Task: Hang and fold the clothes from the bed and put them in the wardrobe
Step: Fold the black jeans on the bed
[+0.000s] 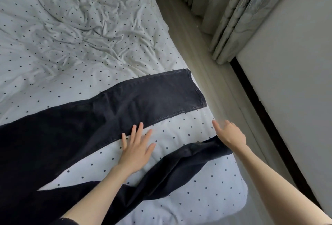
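Dark jeans (125, 106) lie spread on the white dotted bed cover (71, 45), legs apart and pointing toward the bed's right edge. The far leg lies flat with its hem near the edge. My left hand (137, 148) rests flat with spread fingers on the cover between the legs, fingertips touching the far leg's lower seam. My right hand (230, 134) grips the hem end of the near leg (179, 167), which is rumpled and lifted slightly at the bed's edge; its index finger points forward.
A strip of pale wood floor (206, 54) runs along the bed's right side. Pleated curtains (233, 18) hang beyond it, beside a light wall with a dark skirting (269, 116). The bed cover is wrinkled in the upper middle.
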### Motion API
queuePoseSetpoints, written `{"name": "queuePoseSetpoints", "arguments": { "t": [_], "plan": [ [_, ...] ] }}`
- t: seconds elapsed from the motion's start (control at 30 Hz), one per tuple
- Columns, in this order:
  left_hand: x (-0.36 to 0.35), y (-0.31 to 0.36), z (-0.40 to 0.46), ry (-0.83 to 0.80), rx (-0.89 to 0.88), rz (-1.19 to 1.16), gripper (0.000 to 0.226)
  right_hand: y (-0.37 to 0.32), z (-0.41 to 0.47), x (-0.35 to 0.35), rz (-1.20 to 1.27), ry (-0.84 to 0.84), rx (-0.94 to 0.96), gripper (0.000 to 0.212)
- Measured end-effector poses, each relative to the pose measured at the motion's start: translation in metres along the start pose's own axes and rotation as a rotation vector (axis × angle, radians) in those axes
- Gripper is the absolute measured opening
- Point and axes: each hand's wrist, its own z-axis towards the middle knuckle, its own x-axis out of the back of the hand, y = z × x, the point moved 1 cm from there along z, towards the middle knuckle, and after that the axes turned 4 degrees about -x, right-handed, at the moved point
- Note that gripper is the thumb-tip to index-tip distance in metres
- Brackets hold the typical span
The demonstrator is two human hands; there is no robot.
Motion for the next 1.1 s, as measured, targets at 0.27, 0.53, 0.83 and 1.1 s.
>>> {"name": "queuePoseSetpoints", "arguments": {
  "t": [0.27, 0.53, 0.83, 1.1],
  "plan": [
    [-0.055, 0.035, -0.060, 0.019, -0.155, -0.078, 0.048, 0.047, -0.054, -0.011, 0.881, -0.228, -0.121, 0.049],
    [-0.056, 0.060, -0.111, 0.098, -0.232, -0.216, 0.028, 0.106, -0.129, 0.010, 0.720, 0.301, -0.047, 0.025],
    [-0.054, 0.090, -0.145, 0.201, -0.362, -0.070, 0.027, 0.142, -0.156, 0.024, 1.071, 0.047, -0.172, 0.021],
    [-0.058, 0.099, -0.156, 0.416, -0.169, -0.092, 0.023, 0.084, -0.109, 0.074, 1.057, -0.214, -0.217, 0.010]
  ]
}}
